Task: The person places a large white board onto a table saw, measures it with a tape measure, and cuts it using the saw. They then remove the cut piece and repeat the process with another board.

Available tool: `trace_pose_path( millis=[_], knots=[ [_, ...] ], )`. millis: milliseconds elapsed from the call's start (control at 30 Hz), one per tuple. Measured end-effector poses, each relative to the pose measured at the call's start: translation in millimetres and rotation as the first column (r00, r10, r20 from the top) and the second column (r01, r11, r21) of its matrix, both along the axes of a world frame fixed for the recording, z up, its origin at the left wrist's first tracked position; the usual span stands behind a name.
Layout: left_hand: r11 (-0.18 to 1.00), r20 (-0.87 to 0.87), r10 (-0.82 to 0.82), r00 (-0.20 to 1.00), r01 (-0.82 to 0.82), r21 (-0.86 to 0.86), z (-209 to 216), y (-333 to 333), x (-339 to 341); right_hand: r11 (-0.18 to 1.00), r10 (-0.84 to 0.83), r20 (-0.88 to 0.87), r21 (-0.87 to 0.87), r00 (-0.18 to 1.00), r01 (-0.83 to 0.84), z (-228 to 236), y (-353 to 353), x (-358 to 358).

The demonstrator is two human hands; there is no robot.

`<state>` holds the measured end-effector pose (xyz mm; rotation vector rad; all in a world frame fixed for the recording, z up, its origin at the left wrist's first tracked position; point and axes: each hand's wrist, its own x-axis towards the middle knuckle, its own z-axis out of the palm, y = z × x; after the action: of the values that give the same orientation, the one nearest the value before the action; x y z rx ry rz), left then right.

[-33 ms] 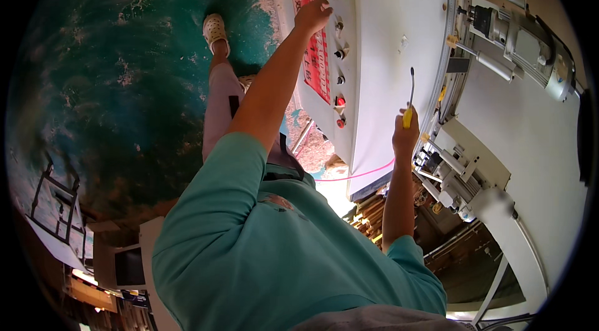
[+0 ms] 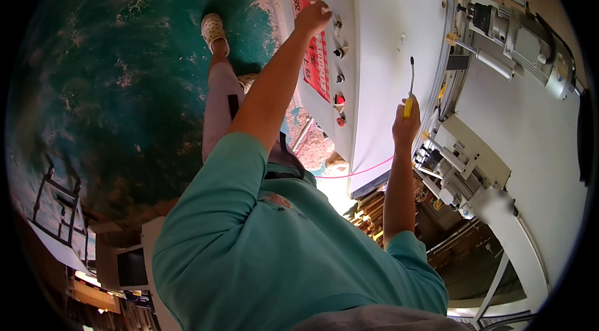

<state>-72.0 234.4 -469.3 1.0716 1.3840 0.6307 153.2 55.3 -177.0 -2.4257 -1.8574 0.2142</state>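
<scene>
While the right hand point(image 2: 405, 125) grips a yellow-handled tool with a thin, dark-tipped metal shaft point(image 2: 408, 107), its tip points away from the body, in front of a smooth white machine panel point(image 2: 380, 50), nearer that panel's right edge, where a pale metal rail point(image 2: 450, 0) runs. Along the panel's left edge, a strip carries a column of small silver, black and red round controls point(image 2: 340, 78). Beside their upper part is the left hand point(image 2: 312, 18), its fingers curled; whether it touches a control or holds anything cannot be told. It partly covers a red rectangular sign with pale lettering point(image 2: 316, 66). Left of the strip lies a scuffed green floor point(image 2: 143, 81).
</scene>
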Motion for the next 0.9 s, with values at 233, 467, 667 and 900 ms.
trace_pose_path(
  millis=[233,467,667,900],
  knots=[
    [0.891,0.127,-0.381,0.916,0.401,-0.216,-16.7,-97.0,42.5,0.962,-0.127,0.290,0.269,0.949,0.047,-68.2,118.8,-37.2],
    [0.737,0.063,-0.657,0.751,0.658,-0.153,13.7,-138.0,58.4,0.932,-0.246,0.274,0.330,0.930,0.150,-116.3,134.7,-42.5],
    [0.687,-0.317,-0.621,0.717,0.693,0.218,30.8,-154.4,75.5,0.930,-0.269,0.272,0.322,0.924,0.176,-113.6,134.1,-49.1],
    [0.546,-0.331,-0.756,0.565,0.823,0.158,26.7,-132.3,52.6,0.936,-0.236,0.317,0.328,0.919,0.127,-117.1,132.6,-43.1]
  ],
)
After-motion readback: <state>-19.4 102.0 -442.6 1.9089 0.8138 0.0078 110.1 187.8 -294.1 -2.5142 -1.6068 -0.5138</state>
